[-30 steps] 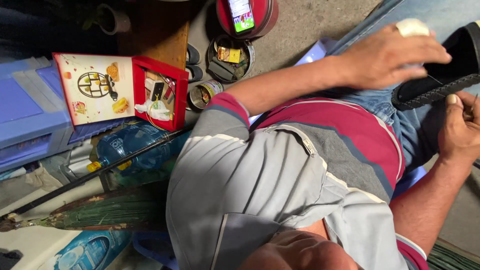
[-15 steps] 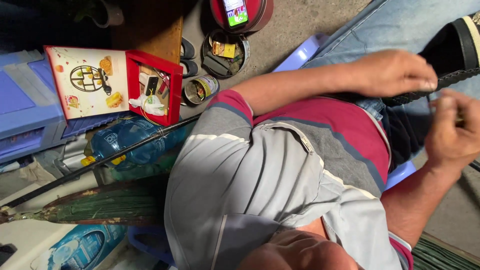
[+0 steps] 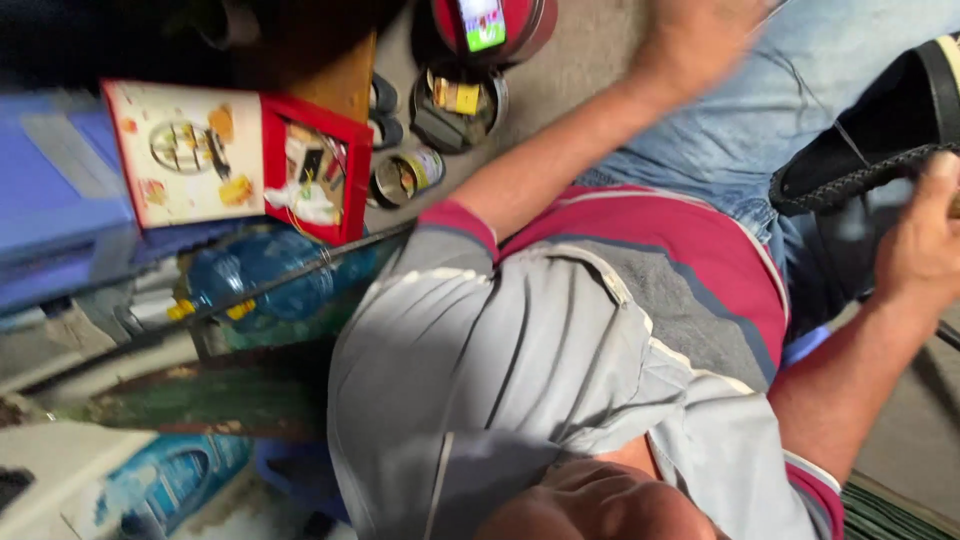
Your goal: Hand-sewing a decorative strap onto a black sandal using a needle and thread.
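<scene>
You see the grey floor [image 3: 590, 75] holding round tins [image 3: 458, 105], a small can [image 3: 405, 175] and a red box [image 3: 315, 165].

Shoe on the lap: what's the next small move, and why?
Probably bring the left hand down onto the shoe to steady it. That hand is blurred above the jeans, off the shoe, and only the right hand touches its sole edge.

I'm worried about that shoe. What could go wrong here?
The black slip-on shoe with the woven sole edge lies on the lap in blue jeans, with only the right hand beside it and the blurred left hand off it, so it might slide off. The open round tins nearby could get knocked.
</scene>
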